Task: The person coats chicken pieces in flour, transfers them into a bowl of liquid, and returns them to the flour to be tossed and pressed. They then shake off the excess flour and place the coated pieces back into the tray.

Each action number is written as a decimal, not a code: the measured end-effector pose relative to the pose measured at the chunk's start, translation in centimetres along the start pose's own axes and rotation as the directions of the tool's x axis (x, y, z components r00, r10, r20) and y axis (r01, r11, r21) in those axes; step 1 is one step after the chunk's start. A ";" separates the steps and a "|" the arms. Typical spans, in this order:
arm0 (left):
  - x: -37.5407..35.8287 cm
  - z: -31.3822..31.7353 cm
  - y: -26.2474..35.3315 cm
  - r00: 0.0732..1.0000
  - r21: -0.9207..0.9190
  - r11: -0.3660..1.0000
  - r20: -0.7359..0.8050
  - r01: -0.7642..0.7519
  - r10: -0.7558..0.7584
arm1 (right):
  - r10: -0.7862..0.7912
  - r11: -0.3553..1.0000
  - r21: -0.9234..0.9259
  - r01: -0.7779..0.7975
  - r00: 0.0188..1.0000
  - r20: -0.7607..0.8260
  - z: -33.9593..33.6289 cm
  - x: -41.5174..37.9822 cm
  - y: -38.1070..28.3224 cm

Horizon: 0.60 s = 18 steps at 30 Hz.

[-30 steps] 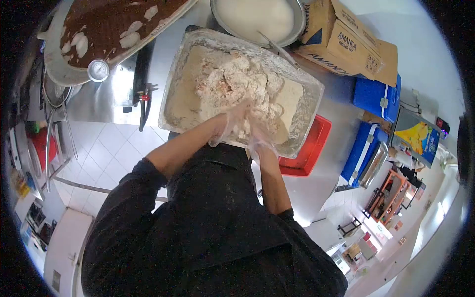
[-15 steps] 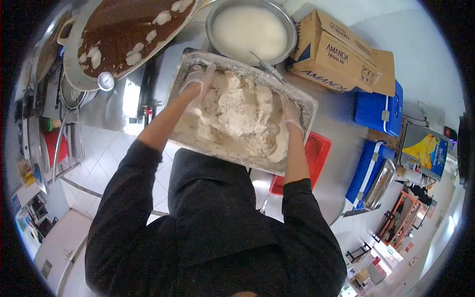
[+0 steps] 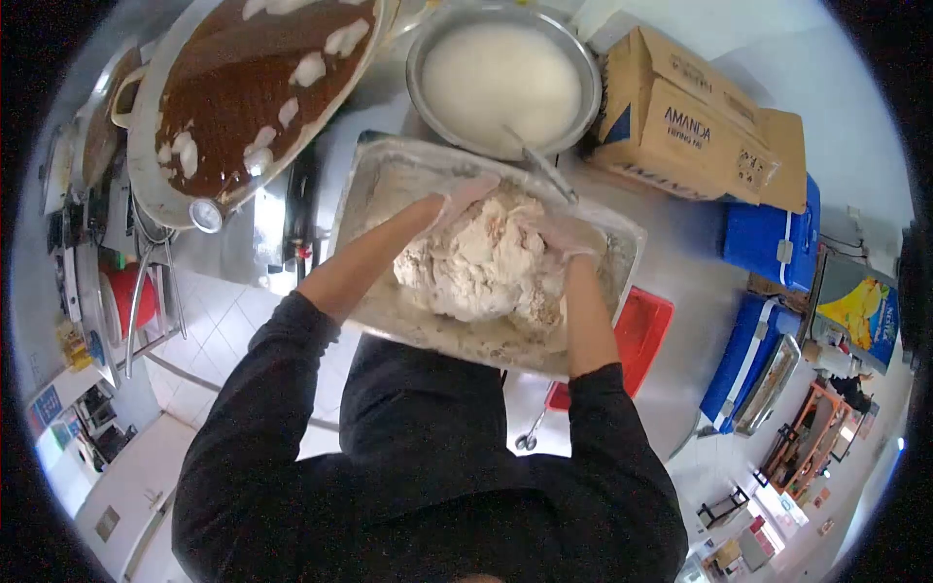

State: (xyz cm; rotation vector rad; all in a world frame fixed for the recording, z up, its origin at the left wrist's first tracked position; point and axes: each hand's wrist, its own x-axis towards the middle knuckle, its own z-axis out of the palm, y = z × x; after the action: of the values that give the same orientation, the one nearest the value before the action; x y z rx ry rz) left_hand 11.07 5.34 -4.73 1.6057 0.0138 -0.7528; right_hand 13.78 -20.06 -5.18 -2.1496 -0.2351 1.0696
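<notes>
A metal tray [image 3: 384,160] holds loose flour and a heap of flour-coated pieces [image 3: 471,267]. My left hand [image 3: 465,202], in a clear glove, lies along the upper left side of the heap with its fingers stretched out. From the right, my right hand [image 3: 564,235], also gloved, rests on the heap's upper right part, fingers spread and pointing inward. Both hands touch the pieces, and flour partly covers the fingertips.
Behind the tray stands a metal bowl of whitish liquid [image 3: 501,83] with a utensil [image 3: 544,165] leaning out. A wide pan of brown oil [image 3: 228,92] with floating pieces is upper left. Right are a cardboard box [image 3: 680,126], blue coolers [image 3: 768,233] and a red tray [image 3: 643,340].
Both hands have moved inward from the tray's left and right sides onto the heap. The pieces are gathered closer together. The view has shifted slightly, so the tray sits lower.
</notes>
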 end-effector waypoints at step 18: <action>-19.8 0.3 -4.4 0.700 -0.743 0.588 -0.232 0.320 -0.675 | -0.210 0.918 -0.395 0.025 0.877 -0.432 2.6 -12.4 -0.3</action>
State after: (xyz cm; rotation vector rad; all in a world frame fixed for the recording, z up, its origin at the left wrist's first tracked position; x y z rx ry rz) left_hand -6.44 13.97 0.67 1.0327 1.0862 -0.6362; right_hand 3.93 -23.98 1.73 -2.6270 -0.3636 0.4243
